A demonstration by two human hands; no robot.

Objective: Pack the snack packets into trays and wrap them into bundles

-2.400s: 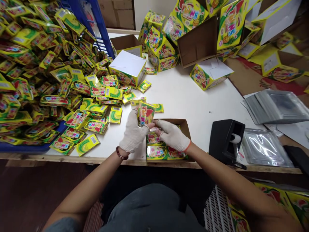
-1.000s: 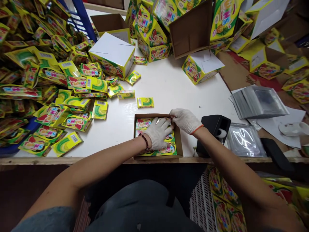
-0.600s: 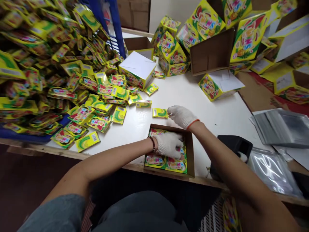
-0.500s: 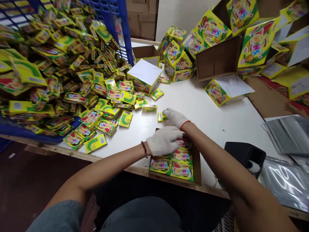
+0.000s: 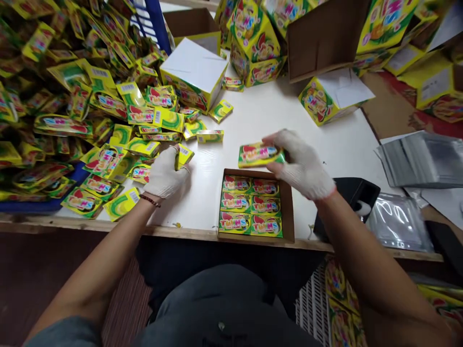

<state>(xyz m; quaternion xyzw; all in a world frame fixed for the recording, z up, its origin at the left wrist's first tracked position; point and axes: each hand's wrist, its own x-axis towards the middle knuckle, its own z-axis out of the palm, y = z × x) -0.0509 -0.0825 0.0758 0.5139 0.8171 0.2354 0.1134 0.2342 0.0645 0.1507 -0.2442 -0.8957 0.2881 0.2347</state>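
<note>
TWINS packs (image 5: 258, 154): printed card, smooth, glossy
Gloves (image 5: 304, 166): 2, off-white knitted cloth, matt
Open carton (image 5: 288, 212): brown cardboard inside, matt
Tabletop (image 5: 202, 197): smooth white, soft sheen
Table edge (image 5: 202, 234): bare wood, rough-looking
Tape dispenser (image 5: 352, 188): black plastic, fairly smooth
Clear tray (image 5: 396, 221): thin plastic, very shiny
Crate (image 5: 159, 26): blue plastic
Shirt (image 5: 220, 308): grey cloth, matt

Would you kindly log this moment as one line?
right hand: holding watermelon-print pack near open box | left hand: at yellow pack beside pile | open box: six packs visible
</note>
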